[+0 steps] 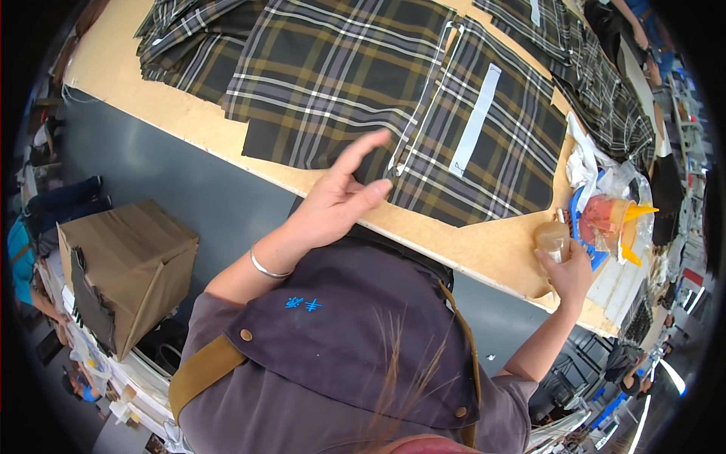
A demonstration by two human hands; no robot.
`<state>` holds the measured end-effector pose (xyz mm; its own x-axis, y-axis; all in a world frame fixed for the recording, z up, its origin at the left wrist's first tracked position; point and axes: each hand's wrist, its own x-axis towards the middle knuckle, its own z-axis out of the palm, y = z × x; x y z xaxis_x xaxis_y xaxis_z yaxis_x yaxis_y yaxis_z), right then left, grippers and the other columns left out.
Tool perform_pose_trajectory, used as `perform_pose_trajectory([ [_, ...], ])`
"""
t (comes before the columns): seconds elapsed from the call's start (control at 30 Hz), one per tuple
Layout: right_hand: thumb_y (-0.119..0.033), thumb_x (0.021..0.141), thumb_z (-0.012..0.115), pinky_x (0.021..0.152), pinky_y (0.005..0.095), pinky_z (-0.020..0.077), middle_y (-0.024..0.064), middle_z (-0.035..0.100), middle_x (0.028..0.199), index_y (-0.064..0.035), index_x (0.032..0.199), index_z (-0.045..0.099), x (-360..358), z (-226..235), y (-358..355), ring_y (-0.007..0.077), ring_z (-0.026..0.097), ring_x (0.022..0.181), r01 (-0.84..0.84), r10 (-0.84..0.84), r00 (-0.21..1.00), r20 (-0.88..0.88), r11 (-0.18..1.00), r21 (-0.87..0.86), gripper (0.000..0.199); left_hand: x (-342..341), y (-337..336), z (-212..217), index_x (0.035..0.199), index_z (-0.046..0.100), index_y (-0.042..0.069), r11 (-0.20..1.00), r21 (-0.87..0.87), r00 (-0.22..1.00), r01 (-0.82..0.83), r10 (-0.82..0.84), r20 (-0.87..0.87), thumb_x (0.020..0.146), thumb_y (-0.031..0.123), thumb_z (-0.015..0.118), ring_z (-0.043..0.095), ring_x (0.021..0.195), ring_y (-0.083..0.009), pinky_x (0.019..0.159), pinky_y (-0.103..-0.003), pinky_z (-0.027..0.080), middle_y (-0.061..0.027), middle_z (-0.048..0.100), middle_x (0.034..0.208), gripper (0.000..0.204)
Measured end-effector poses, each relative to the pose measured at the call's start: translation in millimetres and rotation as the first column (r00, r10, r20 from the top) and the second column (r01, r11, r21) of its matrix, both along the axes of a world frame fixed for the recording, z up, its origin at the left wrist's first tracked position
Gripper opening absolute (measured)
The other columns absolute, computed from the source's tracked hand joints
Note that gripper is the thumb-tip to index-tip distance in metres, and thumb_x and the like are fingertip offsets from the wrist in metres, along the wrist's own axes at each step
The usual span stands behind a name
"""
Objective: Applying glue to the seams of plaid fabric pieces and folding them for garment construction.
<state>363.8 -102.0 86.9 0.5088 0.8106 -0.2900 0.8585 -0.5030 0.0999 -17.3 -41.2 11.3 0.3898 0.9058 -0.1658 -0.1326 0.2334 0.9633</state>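
Dark plaid cloth [325,91] with olive and white lines lies flat on the wooden table. A long, narrow, white-edged slit [423,102] runs down it, and a pale strip [476,121] lies on the part to its right. My left hand [336,198] hovers at the near edge of the cloth by the slit's lower end, thumb and forefinger apart, holding nothing. At the table's right, my right hand [569,274] has its fingers around a small clear bottle [552,239] with brownish contents.
Beside the bottle stand a blue tray [581,219] and a reddish container with yellow pointed pieces [611,219]. Crumpled clear plastic [597,166] lies behind. More plaid cloth [198,53] is piled at the far left. A brown cloth-covered box [132,261] stands left of me; other people work around.
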Motion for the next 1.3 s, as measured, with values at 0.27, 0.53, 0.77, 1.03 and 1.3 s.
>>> perform_pose_trajectory([
  [0.27, -0.046, 0.075, 0.073, 0.081, 0.0364, 0.0517, 0.0112, 0.064, 0.105, -0.0008, 0.125, 0.052, 78.3, -11.8, -27.2, 0.026, 0.064, 0.092, 0.605, 0.322, 0.668, -0.67, 0.288, 0.742, 0.071, 25.6, 9.6, -10.9, 0.111, 0.062, 0.001, 0.977, -0.053, 0.977, -0.205, 0.208, 0.055, 0.088, 0.002, 0.062, 0.058, 0.079, -0.0049, 0.067, -0.019, 0.049, -0.0014, 0.065, 0.095, 0.023],
  [0.53, -0.058, 0.069, 0.075, 0.055, 0.0235, 0.0494, 0.0166, 0.053, 0.125, -0.0146, 0.132, 0.044, -96.5, -69.9, 40.1, 0.0207, 0.059, 0.097, 0.909, 0.744, -0.156, -0.649, 0.366, 0.201, 0.083, 24.8, 4.2, -16.3, 0.107, 0.06, 0.001, 0.977, -0.11, 0.979, -0.181, 0.19, 0.073, 0.083, -0.003, 0.067, 0.058, 0.085, -0.005, 0.071, -0.019, 0.049, -0.0029, 0.061, 0.107, 0.026],
  [0.77, -0.066, 0.064, 0.074, 0.075, 0.03, 0.0577, 0.0119, 0.052, 0.121, -0.0058, 0.132, 0.036, -152.0, -107.2, 40.1, 0.0206, 0.058, 0.107, 0.701, 0.727, 0.039, -0.685, 0.469, 0.538, 0.098, 21.6, 5.2, -14.5, 0.112, 0.058, 0.0, 0.989, -0.059, 0.989, -0.138, 0.14, 0.043, 0.083, -0.003, 0.066, 0.06, 0.087, -0.0063, 0.074, -0.021, 0.054, -0.0039, 0.058, 0.11, 0.03],
  [1.03, -0.06, 0.065, 0.078, 0.091, 0.0355, 0.0514, 0.0108, 0.048, 0.121, -0.0048, 0.131, 0.036, -157.9, -107.2, 46.9, 0.023, 0.053, 0.112, 0.544, 0.809, 0.182, -0.559, 0.391, 0.743, 0.096, 20.9, 5.0, -16.5, 0.112, 0.058, 0.0, 0.989, -0.02, 0.987, -0.149, 0.15, 0.055, 0.083, -0.004, 0.066, 0.058, 0.089, -0.0055, 0.076, -0.02, 0.051, -0.0034, 0.059, 0.109, 0.031],
  [1.3, -0.061, 0.064, 0.077, 0.096, 0.0366, 0.0472, 0.0064, 0.043, 0.123, -0.0057, 0.131, 0.036, -158.9, -102.6, 44.4, 0.0237, 0.051, 0.114, 0.508, 0.834, 0.198, -0.515, 0.362, 0.782, 0.096, 19.6, 3.9, -16.6, 0.112, 0.058, 0.0, 0.988, -0.048, 0.987, -0.146, 0.148, 0.061, 0.082, -0.004, 0.066, 0.058, 0.091, -0.006, 0.078, -0.019, 0.05, -0.0035, 0.06, 0.109, 0.031],
])
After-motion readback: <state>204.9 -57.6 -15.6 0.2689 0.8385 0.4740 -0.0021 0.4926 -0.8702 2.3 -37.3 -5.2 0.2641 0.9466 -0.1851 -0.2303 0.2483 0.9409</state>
